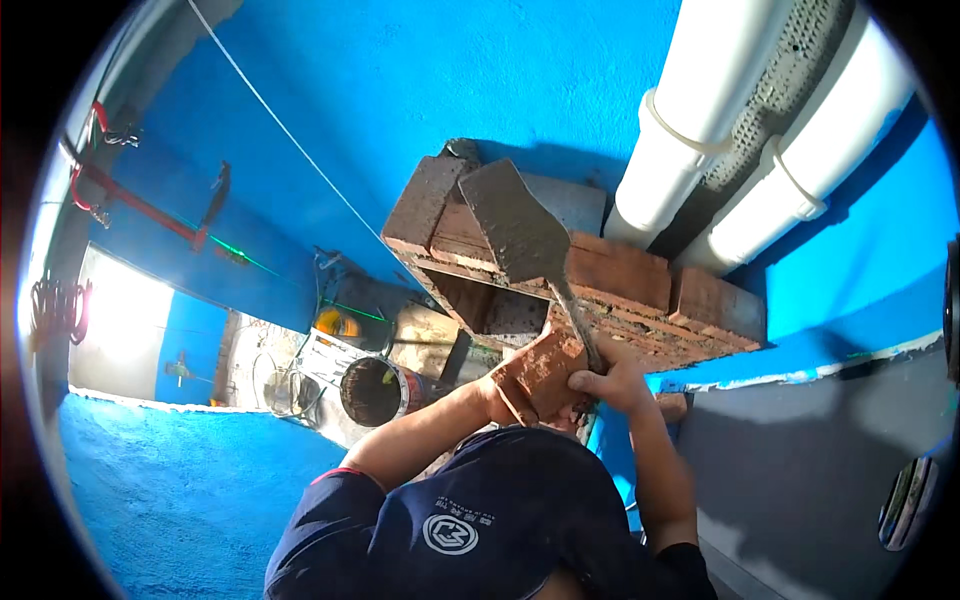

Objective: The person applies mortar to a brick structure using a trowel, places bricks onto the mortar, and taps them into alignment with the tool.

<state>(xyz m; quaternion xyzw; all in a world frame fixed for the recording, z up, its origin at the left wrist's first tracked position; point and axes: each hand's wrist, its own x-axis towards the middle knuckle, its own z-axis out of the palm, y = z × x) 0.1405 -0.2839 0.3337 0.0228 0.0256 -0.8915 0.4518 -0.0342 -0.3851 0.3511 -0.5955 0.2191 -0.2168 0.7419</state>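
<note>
My left hand [491,398] is closed round a reddish brick [548,372] in front of my chest. The fingers on the brick's underside are mostly hidden. Right beside it, my right hand [618,378] grips a trowel by its handle, thumb laid along it toward the brick. The mortar-smeared trowel blade [515,222] points up and away, over a low brick structure [615,272]. Bricks line the top of that structure, and a rectangular opening [508,312] shows on its left side.
Two white pipes [690,110] run down behind the structure against a blue wall [420,70]. A taut white string [290,135] slants down to the structure's left corner. Below left stand a dark round bucket [372,391] and a yellow object [336,324]. Grey surface [800,450] lies at right.
</note>
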